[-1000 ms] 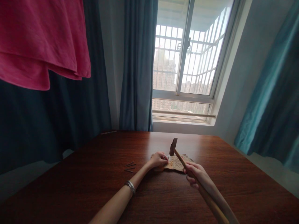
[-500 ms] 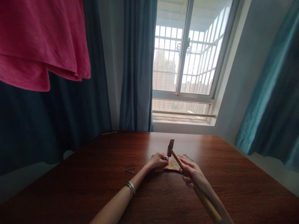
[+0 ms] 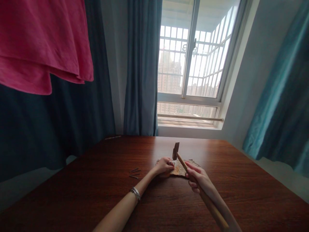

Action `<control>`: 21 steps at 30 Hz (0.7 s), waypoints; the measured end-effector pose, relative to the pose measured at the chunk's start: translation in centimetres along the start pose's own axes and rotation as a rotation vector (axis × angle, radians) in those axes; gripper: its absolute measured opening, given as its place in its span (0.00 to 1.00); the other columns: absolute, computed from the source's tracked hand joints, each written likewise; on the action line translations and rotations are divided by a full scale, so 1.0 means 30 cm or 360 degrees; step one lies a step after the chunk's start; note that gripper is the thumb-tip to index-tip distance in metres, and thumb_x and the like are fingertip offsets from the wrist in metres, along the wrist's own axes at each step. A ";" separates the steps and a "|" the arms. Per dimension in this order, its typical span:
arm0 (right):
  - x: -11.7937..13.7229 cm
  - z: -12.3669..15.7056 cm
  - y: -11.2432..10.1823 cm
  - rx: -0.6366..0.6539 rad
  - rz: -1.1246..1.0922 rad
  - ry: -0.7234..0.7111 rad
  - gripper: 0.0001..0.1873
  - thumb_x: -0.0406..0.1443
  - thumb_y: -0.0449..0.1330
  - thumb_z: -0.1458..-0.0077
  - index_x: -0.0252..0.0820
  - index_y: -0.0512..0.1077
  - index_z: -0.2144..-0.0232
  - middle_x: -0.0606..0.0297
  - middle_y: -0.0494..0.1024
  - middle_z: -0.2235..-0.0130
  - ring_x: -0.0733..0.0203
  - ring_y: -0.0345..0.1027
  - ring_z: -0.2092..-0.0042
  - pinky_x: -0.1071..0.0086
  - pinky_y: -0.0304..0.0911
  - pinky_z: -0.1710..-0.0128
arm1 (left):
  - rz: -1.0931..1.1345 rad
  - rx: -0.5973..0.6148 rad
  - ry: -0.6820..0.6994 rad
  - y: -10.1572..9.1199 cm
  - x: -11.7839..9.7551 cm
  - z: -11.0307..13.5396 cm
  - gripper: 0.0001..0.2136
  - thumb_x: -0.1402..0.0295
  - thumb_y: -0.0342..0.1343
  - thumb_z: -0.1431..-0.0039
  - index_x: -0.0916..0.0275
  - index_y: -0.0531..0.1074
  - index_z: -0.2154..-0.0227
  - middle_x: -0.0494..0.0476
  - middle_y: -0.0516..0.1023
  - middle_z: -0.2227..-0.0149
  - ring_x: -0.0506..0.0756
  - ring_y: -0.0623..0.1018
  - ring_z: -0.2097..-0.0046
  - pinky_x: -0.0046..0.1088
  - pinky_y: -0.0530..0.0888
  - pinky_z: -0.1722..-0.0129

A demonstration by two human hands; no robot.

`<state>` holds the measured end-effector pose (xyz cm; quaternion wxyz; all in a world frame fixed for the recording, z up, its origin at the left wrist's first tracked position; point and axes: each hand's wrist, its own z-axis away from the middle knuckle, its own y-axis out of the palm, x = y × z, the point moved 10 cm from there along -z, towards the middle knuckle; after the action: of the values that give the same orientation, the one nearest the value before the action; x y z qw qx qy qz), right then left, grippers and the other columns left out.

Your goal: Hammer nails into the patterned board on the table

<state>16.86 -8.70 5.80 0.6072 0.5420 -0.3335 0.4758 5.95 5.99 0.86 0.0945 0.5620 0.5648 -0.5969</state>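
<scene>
A small light wooden board (image 3: 180, 168), dotted with holes or nail heads, lies on the dark brown table (image 3: 96, 187). My left hand (image 3: 164, 165) rests on the board's left part, fingers pinched on something small that looks like a nail. My right hand (image 3: 198, 180) grips the long wooden handle of a hammer (image 3: 176, 150). The hammer's dark metal head hangs just above my left fingertips. A bracelet (image 3: 135, 193) sits on my left wrist.
Several loose nails (image 3: 134, 173) lie on the table left of the board. A pink cloth (image 3: 43, 42) hangs at the upper left. Blue curtains (image 3: 142, 67) flank a barred window (image 3: 193, 61) behind the table's far edge.
The hammer head has shifted left, closer over my left fingers, and lifted slightly since half a second ago. My right hand moved left with it. The left hand stayed in place.
</scene>
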 end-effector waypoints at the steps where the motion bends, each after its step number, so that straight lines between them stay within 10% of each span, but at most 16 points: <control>1: -0.007 -0.001 -0.001 -0.0003 0.0004 0.0028 0.42 0.42 0.65 0.57 0.42 0.57 0.41 0.72 0.68 0.77 0.74 0.54 0.86 0.80 0.42 0.91 | 0.0006 -0.0008 0.0005 0.000 0.000 0.000 0.08 0.65 0.61 0.56 0.66 0.77 0.78 0.52 0.72 0.72 0.49 0.70 0.70 0.20 0.65 0.70; 21: 0.015 0.003 -0.002 -0.0010 0.0036 0.0047 0.38 0.39 0.63 0.55 0.40 0.57 0.42 0.71 0.68 0.76 0.74 0.54 0.86 0.80 0.44 0.91 | 0.0107 -0.0004 -0.0038 0.001 0.005 0.003 0.09 0.64 0.62 0.58 0.67 0.77 0.78 0.54 0.73 0.72 0.49 0.71 0.70 0.21 0.65 0.70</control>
<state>17.06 -8.69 6.20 0.6083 0.5292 -0.3322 0.4895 5.86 5.99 0.72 0.1220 0.5733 0.5451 -0.5994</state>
